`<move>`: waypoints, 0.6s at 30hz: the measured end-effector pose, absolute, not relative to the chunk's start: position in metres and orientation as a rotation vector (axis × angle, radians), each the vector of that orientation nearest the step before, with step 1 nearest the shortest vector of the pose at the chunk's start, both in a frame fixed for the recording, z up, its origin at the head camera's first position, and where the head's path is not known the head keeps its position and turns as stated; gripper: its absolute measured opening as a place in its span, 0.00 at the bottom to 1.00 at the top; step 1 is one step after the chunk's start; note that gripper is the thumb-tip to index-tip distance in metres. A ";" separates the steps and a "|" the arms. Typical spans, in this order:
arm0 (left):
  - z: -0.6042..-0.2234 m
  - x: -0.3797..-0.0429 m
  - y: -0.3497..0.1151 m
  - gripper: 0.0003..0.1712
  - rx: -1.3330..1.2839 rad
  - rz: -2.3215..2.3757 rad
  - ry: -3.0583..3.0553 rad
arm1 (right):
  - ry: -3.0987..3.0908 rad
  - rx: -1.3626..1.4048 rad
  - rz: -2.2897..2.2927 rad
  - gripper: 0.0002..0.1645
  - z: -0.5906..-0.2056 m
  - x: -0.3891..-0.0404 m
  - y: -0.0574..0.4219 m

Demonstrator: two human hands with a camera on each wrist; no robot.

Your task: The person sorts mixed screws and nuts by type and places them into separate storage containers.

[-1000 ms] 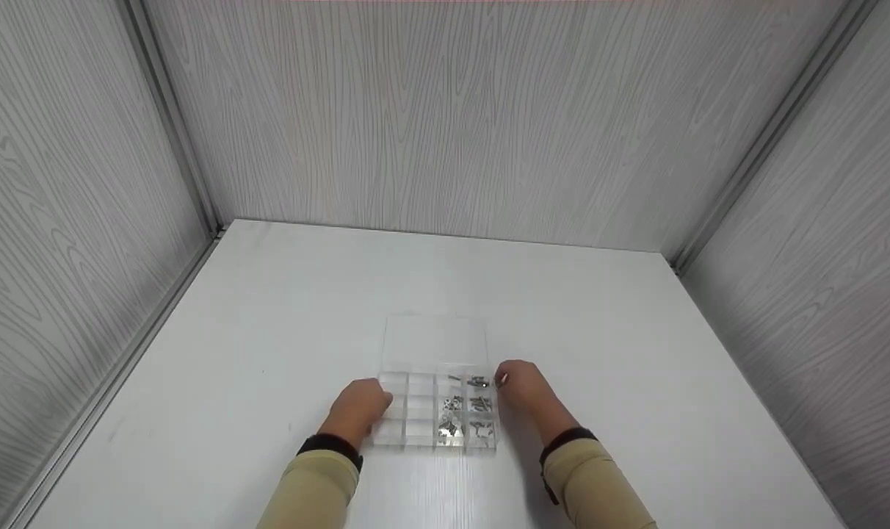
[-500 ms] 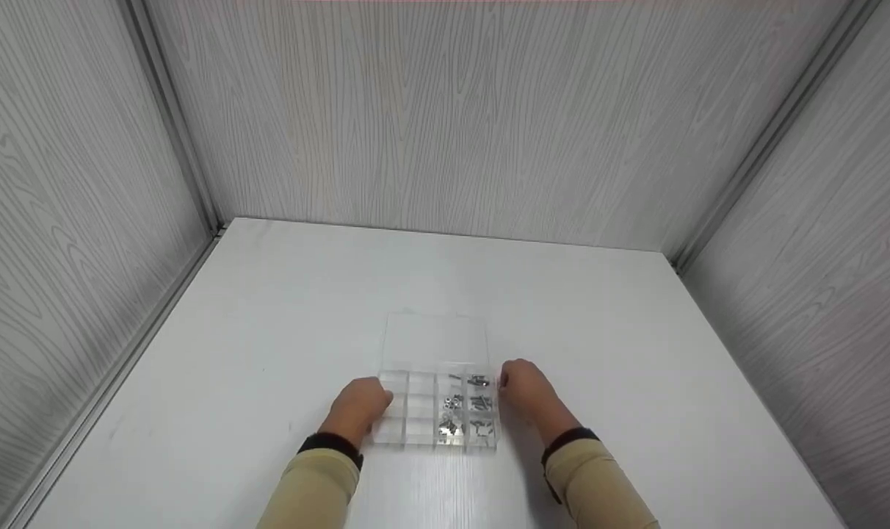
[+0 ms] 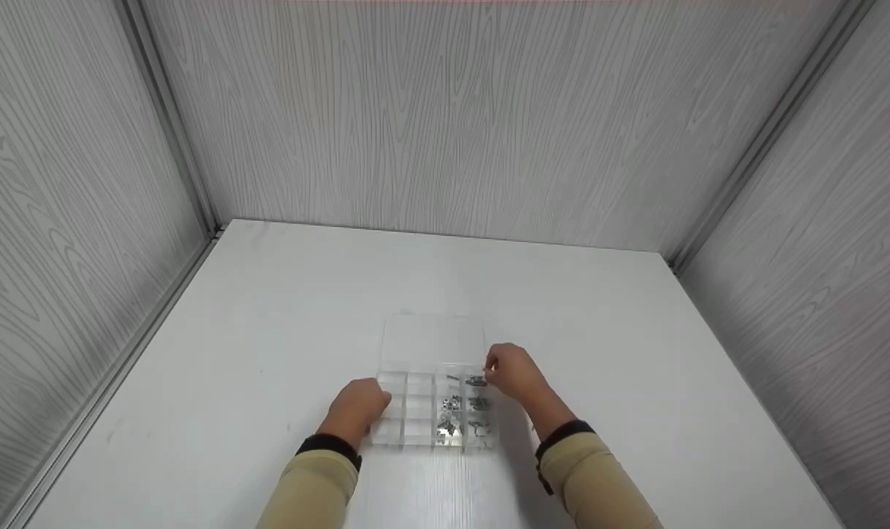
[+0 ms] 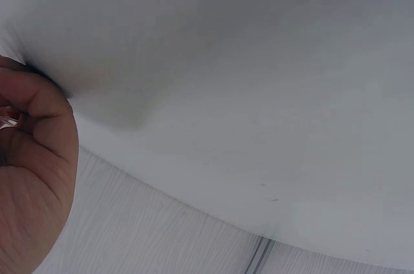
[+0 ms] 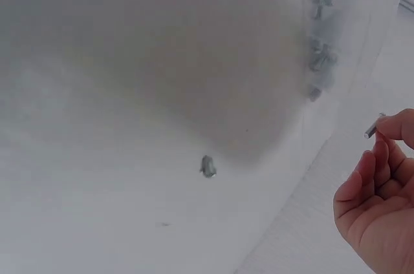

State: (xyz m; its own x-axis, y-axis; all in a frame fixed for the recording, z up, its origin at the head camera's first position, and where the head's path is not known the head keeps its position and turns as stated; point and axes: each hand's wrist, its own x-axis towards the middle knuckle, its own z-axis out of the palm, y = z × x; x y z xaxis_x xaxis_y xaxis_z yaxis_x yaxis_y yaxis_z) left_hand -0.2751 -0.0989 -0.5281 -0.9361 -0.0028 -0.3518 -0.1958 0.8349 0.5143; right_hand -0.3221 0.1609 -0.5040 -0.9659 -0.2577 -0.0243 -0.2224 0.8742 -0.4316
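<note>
A clear plastic compartment box (image 3: 419,409) lies on the table with its transparent lid (image 3: 434,342) folded back. Small metal parts (image 3: 449,426) fill several compartments on its right side. My left hand (image 3: 357,404) grips the box's left wall; in the left wrist view its curled fingers (image 4: 48,96) show at the left edge. Over the far right corner of the box is my right hand (image 3: 517,373). Between its thumb and index finger it pinches a small metal pin (image 5: 370,131), whose exact kind is too small to tell.
A small metal piece (image 5: 207,167) lies on the table on the right-hand side, below the right wrist. The white table (image 3: 606,330) is bounded by grey wood-grain panels (image 3: 445,117) at the back and both sides.
My right hand has moved left and slightly away from me, from beside the box's right wall to over its far right corner. The left hand has kept its hold.
</note>
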 end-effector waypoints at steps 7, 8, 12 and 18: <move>-0.530 -0.275 -0.096 0.16 -0.149 0.802 2.678 | 2.937 -0.476 -0.682 0.06 -0.505 -0.318 0.157; -0.530 -0.275 -0.095 0.16 -0.151 0.805 2.677 | 2.939 -0.483 -0.675 0.06 -0.505 -0.317 0.159; -0.529 -0.274 -0.095 0.16 -0.153 0.823 2.672 | 2.953 -0.504 -0.658 0.05 -0.501 -0.316 0.168; -0.527 -0.274 -0.096 0.14 -0.156 0.853 2.668 | 2.870 -0.415 -0.504 0.04 -0.494 -0.313 0.185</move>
